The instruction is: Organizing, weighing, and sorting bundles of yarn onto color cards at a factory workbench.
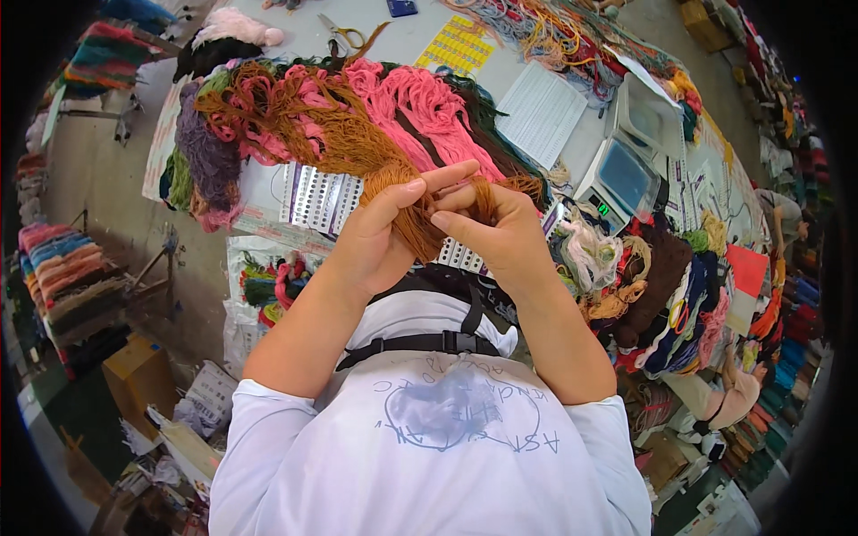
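My left hand (380, 219) is closed around a thick bundle of golden-brown yarn (416, 230) just in front of my body, its index finger stretched across toward the right. Close beside it, my right hand (502, 228) grips a small looped part of the same yarn, with thumb and fingers bent together. Part of the bundle is hidden between the two hands. From them the brown strands run up and left onto the table, over a heap of pink yarn (420, 103). A purple-grey hank (204, 134) hangs at the heap's left end.
Scissors (344, 34) lie at the table's far side, near a yellow card (454, 46). White punched sample cards (317, 198) sit under the yarn. At right stand a digital scale (617, 183) and a white sheet (542, 112). Multicoloured hanks (661, 277) crowd the right edge.
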`<action>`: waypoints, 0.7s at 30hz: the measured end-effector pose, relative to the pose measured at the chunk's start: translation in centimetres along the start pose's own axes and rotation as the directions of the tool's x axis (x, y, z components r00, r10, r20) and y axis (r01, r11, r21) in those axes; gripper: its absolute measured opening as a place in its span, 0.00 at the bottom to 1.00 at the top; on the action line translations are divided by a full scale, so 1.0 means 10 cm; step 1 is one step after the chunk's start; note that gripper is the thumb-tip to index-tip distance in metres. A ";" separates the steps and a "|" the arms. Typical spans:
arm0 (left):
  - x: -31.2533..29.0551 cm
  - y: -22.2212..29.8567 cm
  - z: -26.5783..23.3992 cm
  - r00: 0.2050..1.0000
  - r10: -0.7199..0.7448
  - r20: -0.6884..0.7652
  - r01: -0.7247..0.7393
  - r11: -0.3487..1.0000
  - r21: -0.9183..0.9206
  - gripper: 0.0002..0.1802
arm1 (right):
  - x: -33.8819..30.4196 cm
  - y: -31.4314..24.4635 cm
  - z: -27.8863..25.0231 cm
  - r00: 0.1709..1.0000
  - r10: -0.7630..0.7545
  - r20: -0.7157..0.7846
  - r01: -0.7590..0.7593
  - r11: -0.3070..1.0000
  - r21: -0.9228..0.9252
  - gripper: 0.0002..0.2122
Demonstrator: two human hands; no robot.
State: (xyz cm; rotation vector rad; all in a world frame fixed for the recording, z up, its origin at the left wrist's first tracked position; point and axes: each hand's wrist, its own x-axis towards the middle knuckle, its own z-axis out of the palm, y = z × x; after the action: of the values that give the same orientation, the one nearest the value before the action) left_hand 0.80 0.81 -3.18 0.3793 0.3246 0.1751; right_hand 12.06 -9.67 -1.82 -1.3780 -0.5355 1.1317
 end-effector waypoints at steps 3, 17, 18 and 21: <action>-0.09 0.08 -0.07 0.998 0.050 0.023 -0.053 0.989 0.138 0.26 | 0.00 -0.07 0.14 0.998 0.050 -0.040 -0.047 0.996 0.071 0.04; -0.21 0.26 -0.18 0.974 0.179 0.136 -0.213 0.928 0.306 0.22 | 0.01 -0.07 0.45 0.993 0.107 -0.052 -0.094 0.973 0.209 0.05; -0.20 0.27 -0.19 0.972 0.186 0.146 -0.224 0.924 0.310 0.22 | 0.01 -0.07 0.45 0.993 0.108 -0.048 -0.096 0.975 0.202 0.05; -0.20 0.29 -0.22 0.968 0.204 0.147 -0.240 0.926 0.292 0.21 | 0.00 -0.04 0.47 0.995 0.033 -0.096 -0.019 0.989 0.147 0.03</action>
State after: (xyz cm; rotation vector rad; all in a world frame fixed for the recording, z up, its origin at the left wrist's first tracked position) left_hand -2.10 3.72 -3.45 0.7349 0.1938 0.3263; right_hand 8.21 -7.36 -0.52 -1.3088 -0.3580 1.0965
